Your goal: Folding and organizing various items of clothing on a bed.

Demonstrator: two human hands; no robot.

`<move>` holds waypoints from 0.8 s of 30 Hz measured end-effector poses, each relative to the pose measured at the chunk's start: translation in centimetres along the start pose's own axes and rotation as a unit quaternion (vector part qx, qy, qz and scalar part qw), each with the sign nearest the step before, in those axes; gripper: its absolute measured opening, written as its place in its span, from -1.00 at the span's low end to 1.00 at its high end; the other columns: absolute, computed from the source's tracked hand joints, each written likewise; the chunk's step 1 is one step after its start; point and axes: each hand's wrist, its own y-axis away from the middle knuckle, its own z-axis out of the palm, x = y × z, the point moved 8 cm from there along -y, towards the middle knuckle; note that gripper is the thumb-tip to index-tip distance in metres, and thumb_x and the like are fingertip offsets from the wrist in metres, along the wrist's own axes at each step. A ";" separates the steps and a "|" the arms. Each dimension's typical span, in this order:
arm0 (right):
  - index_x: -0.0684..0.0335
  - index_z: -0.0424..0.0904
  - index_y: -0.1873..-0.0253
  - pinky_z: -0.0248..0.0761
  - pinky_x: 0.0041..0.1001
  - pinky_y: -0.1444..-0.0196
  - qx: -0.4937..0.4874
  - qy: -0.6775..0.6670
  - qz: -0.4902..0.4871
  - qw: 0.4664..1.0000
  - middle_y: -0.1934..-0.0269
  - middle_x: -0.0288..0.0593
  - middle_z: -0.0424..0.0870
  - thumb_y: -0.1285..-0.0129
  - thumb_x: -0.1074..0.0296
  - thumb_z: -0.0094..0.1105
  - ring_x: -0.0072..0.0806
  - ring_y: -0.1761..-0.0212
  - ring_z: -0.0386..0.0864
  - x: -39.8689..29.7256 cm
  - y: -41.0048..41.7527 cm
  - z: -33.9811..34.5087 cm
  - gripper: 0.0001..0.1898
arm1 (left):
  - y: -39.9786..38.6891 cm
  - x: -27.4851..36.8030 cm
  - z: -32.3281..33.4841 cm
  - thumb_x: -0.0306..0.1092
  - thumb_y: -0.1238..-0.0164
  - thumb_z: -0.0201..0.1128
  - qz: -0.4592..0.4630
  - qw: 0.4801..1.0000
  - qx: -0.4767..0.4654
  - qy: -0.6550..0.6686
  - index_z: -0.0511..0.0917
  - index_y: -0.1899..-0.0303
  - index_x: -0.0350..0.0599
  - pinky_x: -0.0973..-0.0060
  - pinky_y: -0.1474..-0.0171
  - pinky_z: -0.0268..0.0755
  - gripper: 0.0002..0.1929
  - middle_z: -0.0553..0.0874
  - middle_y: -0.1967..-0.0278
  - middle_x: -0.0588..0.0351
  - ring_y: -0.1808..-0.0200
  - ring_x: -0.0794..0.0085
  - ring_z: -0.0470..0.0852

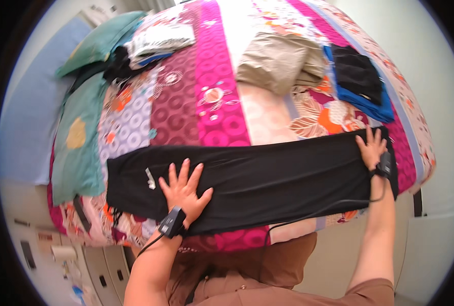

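A pair of black trousers point(272, 176), seemingly folded lengthwise, lies across the near side of the bed, its waistband end at the left and its leg ends at the right. My left hand point(184, 191) rests flat on the cloth with fingers spread, just right of a small white mark. At the far right, my right hand point(372, 147) presses on the leg end, fingers apart. Neither hand grips anything. Each wrist wears a black strapped device with a cable; the right one's cable crosses over the trousers.
A patterned bedspread point(177, 111) covers the bed. Beyond the trousers lie folded beige cloth point(272, 61), a black garment point(357, 72) on blue cloth point(368, 105), and a stack of folded clothes point(161, 42). Green pillows point(79, 141) line the left side; white drawers point(104, 264) stand lower left.
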 end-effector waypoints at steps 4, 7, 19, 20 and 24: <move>-0.38 0.02 -0.55 -0.03 0.20 -0.45 0.003 -0.012 -0.005 1.000 -0.58 -0.03 -0.02 -0.29 -0.45 -0.13 0.31 -0.52 0.01 0.2 -0.7 1.1 -0.23 | -0.2 -0.1 -0.1 0.12 -0.13 0.29 -0.002 1.000 0.004 0.004 0.38 -0.40 0.29 -0.40 -0.39 -0.22 -0.27 0.22 -0.49 0.08 -0.52 -0.12 0.04; -0.40 0.00 -0.56 -0.03 0.21 -0.45 0.011 -0.001 -0.014 1.000 -0.58 -0.03 -0.03 -0.33 -0.42 -0.16 0.32 -0.52 0.02 -0.5 -1.1 1.3 -0.25 | 0.3 -0.9 -0.1 0.17 -0.14 0.27 -0.007 1.000 0.012 0.009 0.38 -0.40 0.30 -0.42 -0.38 -0.21 -0.27 0.22 -0.49 0.08 -0.52 -0.13 0.03; -0.13 0.36 -0.43 0.13 0.19 -0.29 0.180 0.154 -0.084 0.968 -0.54 0.07 0.06 -0.19 -0.19 0.23 0.30 -0.41 0.18 -6.5 3.2 -7.7 -0.29 | 1.1 -1.2 0.4 0.30 -0.23 0.14 0.003 0.997 0.047 0.061 0.28 -0.43 0.44 -0.47 -0.38 -0.31 -0.28 0.18 -0.51 0.13 -0.54 -0.11 -0.03; -0.06 0.47 -0.35 0.20 0.08 -0.28 0.211 0.098 -0.101 0.967 -0.48 0.12 0.21 -0.22 -0.13 0.21 0.17 -0.37 0.28 -10.9 5.8 -10.6 -0.38 | 1.3 -1.5 0.3 0.30 -0.23 0.14 0.006 0.997 0.049 0.067 0.28 -0.43 0.44 -0.47 -0.38 -0.31 -0.28 0.18 -0.51 0.13 -0.54 -0.11 -0.03; 0.26 0.43 -0.33 0.07 0.19 -0.39 0.093 -0.083 -0.285 0.950 -0.48 0.16 0.18 -0.33 -0.13 0.07 0.17 -0.51 0.08 -22.7 16.7 -11.1 -0.35 | 1.3 -1.9 0.4 0.30 -0.23 0.13 -0.009 0.996 0.042 0.082 0.32 -0.42 0.41 -0.46 -0.39 -0.31 -0.29 0.20 -0.51 0.13 -0.53 -0.12 -0.02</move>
